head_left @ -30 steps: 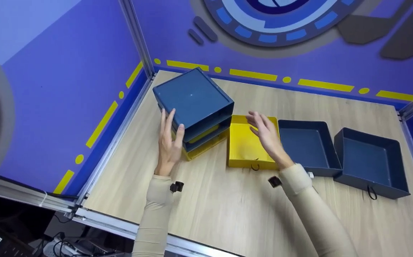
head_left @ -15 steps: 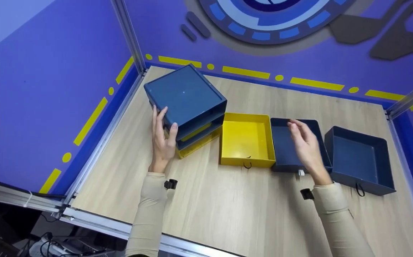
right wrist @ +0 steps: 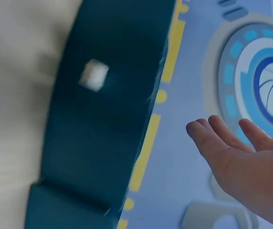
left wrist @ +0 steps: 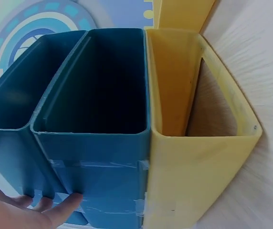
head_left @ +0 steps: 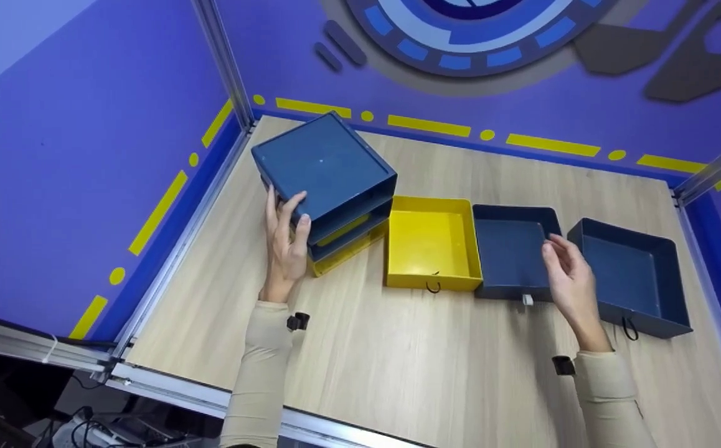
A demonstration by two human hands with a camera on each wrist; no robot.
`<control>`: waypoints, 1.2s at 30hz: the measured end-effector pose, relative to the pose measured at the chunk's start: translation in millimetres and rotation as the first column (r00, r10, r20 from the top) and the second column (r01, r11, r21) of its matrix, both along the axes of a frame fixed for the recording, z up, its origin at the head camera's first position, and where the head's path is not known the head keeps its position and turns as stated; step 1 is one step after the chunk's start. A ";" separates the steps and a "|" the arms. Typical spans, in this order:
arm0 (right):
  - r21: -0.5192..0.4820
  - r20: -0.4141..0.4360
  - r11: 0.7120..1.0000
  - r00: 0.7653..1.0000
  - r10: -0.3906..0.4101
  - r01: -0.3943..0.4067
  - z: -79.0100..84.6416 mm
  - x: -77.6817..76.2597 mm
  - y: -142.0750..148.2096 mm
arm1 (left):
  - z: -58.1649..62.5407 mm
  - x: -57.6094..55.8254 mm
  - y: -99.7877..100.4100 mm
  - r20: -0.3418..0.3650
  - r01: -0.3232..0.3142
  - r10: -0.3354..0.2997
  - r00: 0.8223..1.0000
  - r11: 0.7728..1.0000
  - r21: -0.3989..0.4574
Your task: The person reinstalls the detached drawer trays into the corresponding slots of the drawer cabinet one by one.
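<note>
A stacked drawer cabinet (head_left: 323, 165) stands at the left of the table, two dark blue frames above a yellow one. My left hand (head_left: 284, 255) rests against its left side, fingertips touching the wall. Vacant frame openings (left wrist: 98, 86) face the left wrist camera, and tape crosses the joints. To the right lie three drawers in a row: a yellow drawer (head_left: 433, 239), a dark blue drawer (head_left: 513, 246) and another dark blue drawer (head_left: 631, 274). Above the right edge of the middle drawer, my right hand (head_left: 572, 289) hovers with loosely bent fingers, holding nothing.
Small loop pulls (head_left: 629, 328) hang on the yellow and far-right drawers; a white tab (head_left: 527, 300) marks the middle one. Purple panels (head_left: 460, 106) wall the table (head_left: 410, 348) behind and at the sides. Cables (head_left: 89, 429) lie below at the lower left.
My right hand has moved rightward from above the yellow drawer to the middle drawer's right edge. The left hand stays on the cabinet, and the head view has shifted slightly.
</note>
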State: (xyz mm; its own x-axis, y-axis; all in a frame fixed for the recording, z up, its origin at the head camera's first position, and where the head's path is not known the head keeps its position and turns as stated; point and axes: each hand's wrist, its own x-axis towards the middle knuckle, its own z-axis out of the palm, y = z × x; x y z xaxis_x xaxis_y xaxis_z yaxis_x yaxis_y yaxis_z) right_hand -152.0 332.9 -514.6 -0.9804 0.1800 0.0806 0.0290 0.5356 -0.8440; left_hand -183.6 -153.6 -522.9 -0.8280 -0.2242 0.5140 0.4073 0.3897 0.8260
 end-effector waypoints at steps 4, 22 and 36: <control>0.061 0.024 0.995 0.996 -0.084 0.083 -8.4 15.0 16.1 | -1.9 0.4 -1.8 -0.007 -0.008 0.008 1.000 1.000 -0.030; 0.385 -0.144 0.859 0.942 -0.304 0.336 -61.0 72.9 78.8 | -8.2 -2.0 -0.5 -0.028 -0.025 0.024 0.999 0.999 -0.028; 0.471 -0.117 0.816 0.941 -0.318 0.334 -73.8 66.6 82.3 | -8.8 -0.5 -2.1 -0.030 -0.016 0.015 0.999 1.000 -0.018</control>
State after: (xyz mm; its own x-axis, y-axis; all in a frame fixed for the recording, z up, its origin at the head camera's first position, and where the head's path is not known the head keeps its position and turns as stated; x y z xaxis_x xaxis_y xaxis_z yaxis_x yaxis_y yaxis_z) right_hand -85.4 415.2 -588.4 -0.8667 0.4197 0.2696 0.2524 0.8351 -0.4887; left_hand -184.0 -155.7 -531.7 -0.8089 -0.2271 0.5423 0.4253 0.4109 0.8064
